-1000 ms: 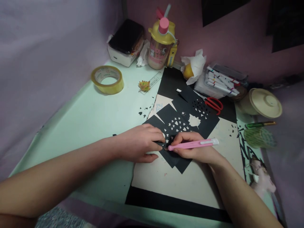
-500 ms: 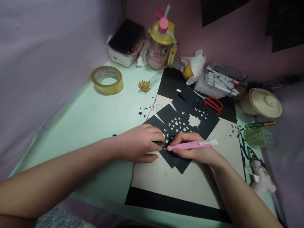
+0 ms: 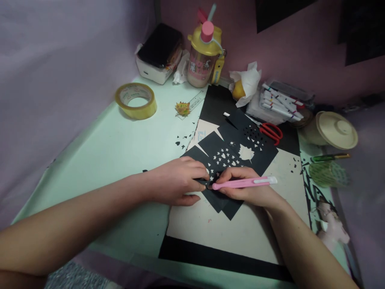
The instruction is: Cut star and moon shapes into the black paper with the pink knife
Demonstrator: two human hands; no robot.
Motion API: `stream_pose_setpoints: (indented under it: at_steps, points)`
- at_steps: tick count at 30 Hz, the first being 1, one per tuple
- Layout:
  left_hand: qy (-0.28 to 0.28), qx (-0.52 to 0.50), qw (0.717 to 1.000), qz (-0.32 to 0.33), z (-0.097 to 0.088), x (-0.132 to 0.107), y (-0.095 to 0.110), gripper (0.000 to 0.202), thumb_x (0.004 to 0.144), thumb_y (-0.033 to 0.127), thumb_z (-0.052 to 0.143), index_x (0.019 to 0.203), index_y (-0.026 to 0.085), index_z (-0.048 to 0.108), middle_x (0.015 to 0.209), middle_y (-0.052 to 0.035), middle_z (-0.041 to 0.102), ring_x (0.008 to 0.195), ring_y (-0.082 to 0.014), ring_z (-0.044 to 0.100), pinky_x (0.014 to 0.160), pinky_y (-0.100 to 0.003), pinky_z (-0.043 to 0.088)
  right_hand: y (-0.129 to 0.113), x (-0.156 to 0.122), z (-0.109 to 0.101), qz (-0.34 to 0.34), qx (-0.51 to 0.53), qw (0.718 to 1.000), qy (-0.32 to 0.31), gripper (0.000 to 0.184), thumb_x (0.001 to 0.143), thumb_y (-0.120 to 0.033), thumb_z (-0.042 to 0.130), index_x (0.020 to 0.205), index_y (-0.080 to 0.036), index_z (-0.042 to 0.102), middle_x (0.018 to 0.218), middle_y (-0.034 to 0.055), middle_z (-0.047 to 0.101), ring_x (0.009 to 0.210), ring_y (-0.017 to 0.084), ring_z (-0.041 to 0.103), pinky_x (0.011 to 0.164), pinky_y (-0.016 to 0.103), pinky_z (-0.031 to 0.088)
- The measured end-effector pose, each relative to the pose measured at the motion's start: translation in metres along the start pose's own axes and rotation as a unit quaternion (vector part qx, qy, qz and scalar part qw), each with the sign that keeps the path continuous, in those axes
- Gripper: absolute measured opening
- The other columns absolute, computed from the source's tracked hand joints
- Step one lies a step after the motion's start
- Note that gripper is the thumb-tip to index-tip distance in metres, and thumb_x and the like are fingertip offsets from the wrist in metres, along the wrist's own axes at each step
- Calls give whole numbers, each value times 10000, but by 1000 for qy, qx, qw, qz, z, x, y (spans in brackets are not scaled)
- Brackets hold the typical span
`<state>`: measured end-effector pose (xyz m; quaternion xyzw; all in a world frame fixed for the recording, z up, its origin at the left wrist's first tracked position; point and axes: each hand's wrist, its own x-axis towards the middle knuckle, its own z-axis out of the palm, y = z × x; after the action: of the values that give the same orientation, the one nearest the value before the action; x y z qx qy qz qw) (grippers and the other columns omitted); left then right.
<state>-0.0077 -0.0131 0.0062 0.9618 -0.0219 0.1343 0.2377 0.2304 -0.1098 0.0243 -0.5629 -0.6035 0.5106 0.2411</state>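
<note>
My right hand is closed round a pink craft knife, its white-capped end pointing right and its tip low over the black paper. Stars, hearts and a leaf shape are cut out of this paper, with pale board showing through. At the paper's left edge, my left hand holds it down with bent fingertips, thumb a little apart, close to the knife tip. What lies right under the fingertips is hidden. Red-handled scissors lie beyond the paper.
A pale board lies under the paper on the green tabletop. Around it stand a tape roll, a yellow-lidded bottle, a box of markers and a lidded pot. Tiny black scraps are scattered about.
Almost nothing differs. The right hand and the craft knife have shifted very slightly; the left hand stays in place on the paper.
</note>
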Motion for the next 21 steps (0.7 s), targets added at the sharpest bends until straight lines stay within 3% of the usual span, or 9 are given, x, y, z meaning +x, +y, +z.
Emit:
stream_pose_setpoints:
  at_steps: [6, 21]
  points:
    - [-5, -3, 1000, -1, 0, 0, -1, 113, 880, 272, 618, 884, 186, 691, 1140, -81, 659, 1102, -248, 591, 926, -403, 446, -1, 0, 0, -3, -1, 1000, -8, 96, 782, -258, 711, 788, -163, 720, 813, 54, 758, 669, 142, 646, 566, 227, 454]
    - [3, -2, 1000, -3, 0, 0, -1, 119, 865, 268, 640, 937, 192, 696, 1138, -90, 650, 1092, -255, 589, 912, -404, 448, 0, 0, 1, -9, 0, 1000, -18, 146, 812, -311, 715, 832, -167, 723, 860, 56, 766, 706, 147, 661, 600, 234, 482]
